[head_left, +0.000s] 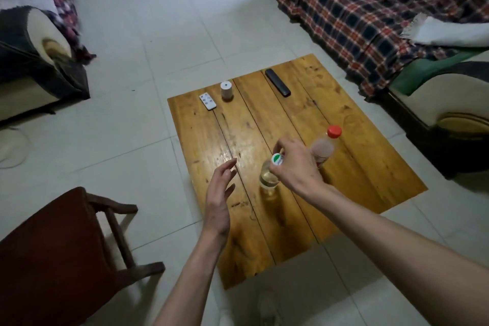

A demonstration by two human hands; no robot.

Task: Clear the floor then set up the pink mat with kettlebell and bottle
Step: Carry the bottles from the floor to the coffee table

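A low wooden table [201,140] stands on the tiled floor. On it a clear bottle [268,178] with a white and green cap stands upright, and my right hand [296,167] grips it by the neck just under the cap. Behind my right hand stands a second bottle [324,147] with a red cap, upright and partly hidden. My left hand [219,193] hovers over the table's left part, fingers spread, holding nothing. No pink mat or kettlebell is in view.
At the table's far side lie a small white remote [207,101], a white cylinder [226,90] and a black remote [277,82]. A plaid-covered sofa [370,13] is at the right, an armchair [34,66] at the left, a dark red chair [66,254] near left.
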